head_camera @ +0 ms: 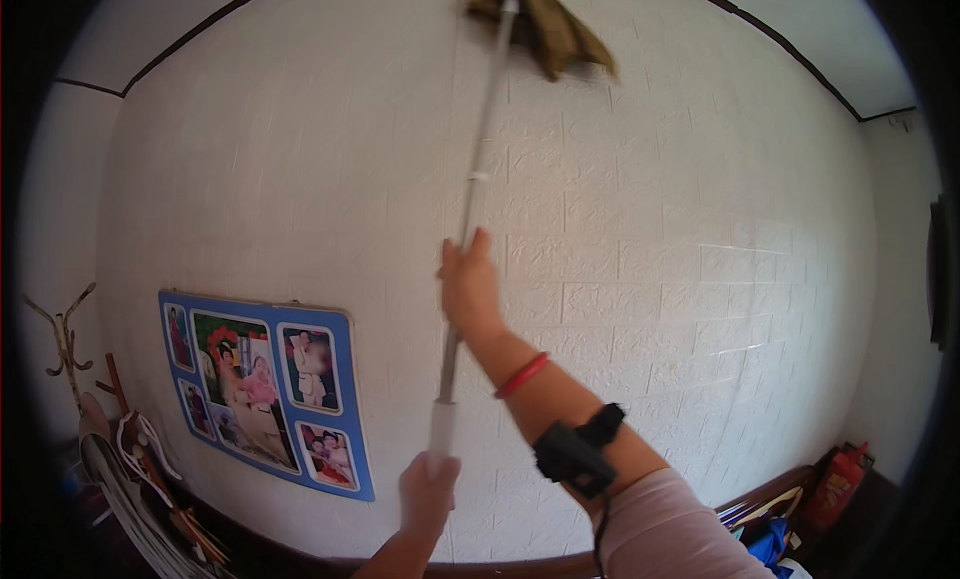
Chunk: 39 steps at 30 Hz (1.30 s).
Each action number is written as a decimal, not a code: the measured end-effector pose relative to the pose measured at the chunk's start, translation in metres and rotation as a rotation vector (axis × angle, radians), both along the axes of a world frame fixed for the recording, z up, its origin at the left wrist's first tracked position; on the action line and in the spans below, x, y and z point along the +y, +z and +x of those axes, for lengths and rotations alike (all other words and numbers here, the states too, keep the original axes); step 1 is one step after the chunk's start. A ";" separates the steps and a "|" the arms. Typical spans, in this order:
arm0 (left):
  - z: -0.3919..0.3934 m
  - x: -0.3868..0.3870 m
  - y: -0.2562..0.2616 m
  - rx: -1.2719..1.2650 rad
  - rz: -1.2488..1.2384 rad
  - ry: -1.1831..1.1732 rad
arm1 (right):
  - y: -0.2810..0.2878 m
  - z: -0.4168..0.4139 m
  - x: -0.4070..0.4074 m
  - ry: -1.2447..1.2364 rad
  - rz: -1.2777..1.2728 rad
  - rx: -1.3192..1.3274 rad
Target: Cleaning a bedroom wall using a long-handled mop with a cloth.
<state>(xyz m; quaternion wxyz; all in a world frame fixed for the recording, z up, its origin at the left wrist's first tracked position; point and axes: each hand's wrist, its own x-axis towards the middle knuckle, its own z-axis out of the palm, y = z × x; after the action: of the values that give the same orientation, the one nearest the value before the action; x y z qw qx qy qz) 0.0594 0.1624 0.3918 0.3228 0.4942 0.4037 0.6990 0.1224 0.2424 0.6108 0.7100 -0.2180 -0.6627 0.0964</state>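
Note:
A long metal pole [483,140] rises in front of a white wall [637,226] embossed with a brick pattern. Around its pale lower grip, my left hand [429,493] is closed. Higher up, my right hand [472,286] wraps the shaft, with the thumb and a finger pointing upward. At the pole's top hangs a brown-olive cloth [544,28], blurred and lying against the upper wall near the ceiling. A red band [523,375] circles my right wrist, and a black device [576,453] with a cable is strapped to that forearm.
A blue photo panel [361,429] hangs at lower left. Beyond it stand a coat rack [66,343] and stacked folded items [124,489]. At lower right are a red container [836,485] and a blue bag [769,545]. Dark trim [787,58] edges the ceiling.

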 end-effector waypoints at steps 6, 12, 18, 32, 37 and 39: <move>-0.036 -0.002 -0.028 0.036 -0.184 0.048 | -0.042 -0.083 -0.001 -0.060 0.098 -0.233; 0.000 0.005 -0.071 0.037 -0.223 -0.120 | -0.071 -0.028 -0.006 -0.093 -0.026 -0.356; 0.083 0.014 -0.094 0.199 -0.292 -0.250 | -0.103 0.088 0.006 -0.173 -0.031 -0.297; 0.226 0.047 -0.105 0.666 -0.109 -0.288 | -0.035 0.349 0.024 -0.096 -0.242 0.487; 0.195 0.051 -0.112 0.743 -0.083 -0.115 | -0.048 0.330 0.026 -0.068 -0.241 0.501; 0.167 0.043 -0.118 0.742 -0.116 -0.055 | -0.059 0.298 0.027 -0.036 -0.242 0.487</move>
<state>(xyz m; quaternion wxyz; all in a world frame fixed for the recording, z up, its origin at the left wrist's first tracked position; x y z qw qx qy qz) 0.2265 0.2055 0.2740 0.2008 0.7052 0.5188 0.4396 0.4200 0.2694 0.5522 0.8187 -0.2835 -0.4522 0.2117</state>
